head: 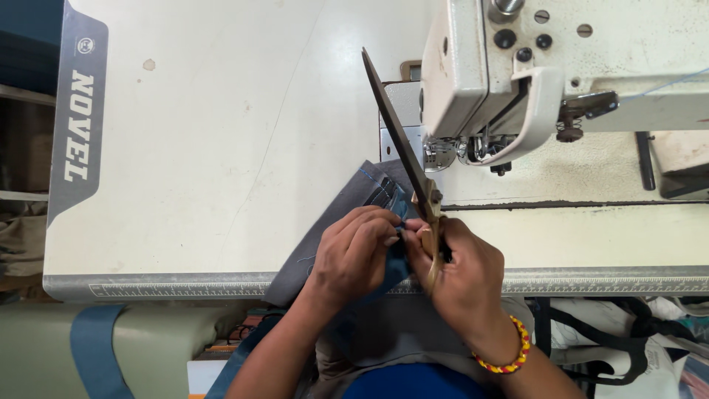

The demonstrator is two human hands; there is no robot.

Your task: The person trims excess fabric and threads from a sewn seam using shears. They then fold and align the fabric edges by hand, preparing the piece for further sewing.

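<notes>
Left hand: the left hand (353, 251) is curled over a folded piece of grey fabric (347, 214), fingertips pinched together on its blue-stitched edge.
Right hand: the right hand (461, 273) is clamped around the handles of a pair of scissors (402, 140); a beaded bracelet (509, 355) is worn at the wrist.
Scissors: the blades are seen closed together, tilted up and away from the body, the tip raised close beside the head of the sewing machine (517, 74).
Fabric position: the cloth is draped over the near edge of the table (207, 148), part on the top, part hanging towards the lap, just in front of the needle area (443, 151).
Risk, fingers: the pinching fingertips are held touching the scissor pivot; a nick could be caused if the blades were opened and shut without the fingers being drawn back.
Risk, seam: the stitching could be cut along with loose thread, since both are bunched in the same pinch.
Risk, machine: the raised tip could be knocked against the machine head by a small swing to the right.
Risk, cloth: the hanging part could be pulled off the edge by its own weight.
Edges: the ruled front edge of the table (185, 287) is crossed by both wrists.
Open room: a wide bare stretch of tabletop is left to the left of the hands; to the right, room is narrowed by the machine body.
</notes>
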